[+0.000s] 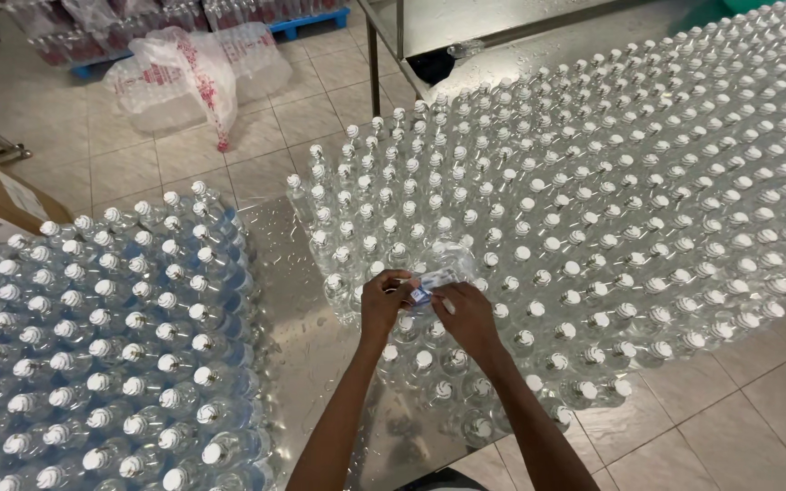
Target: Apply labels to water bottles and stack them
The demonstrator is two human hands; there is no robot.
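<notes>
While pinched, label (422,293) sits between both hands' fingers (402,284).

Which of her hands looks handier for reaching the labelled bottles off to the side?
Probably the left hand: the labelled bottles stand on its side, while the right hand is farther away.

The light was bright and even from above; the wet steel table (320,364) glared, and edges bent slightly.
</notes>
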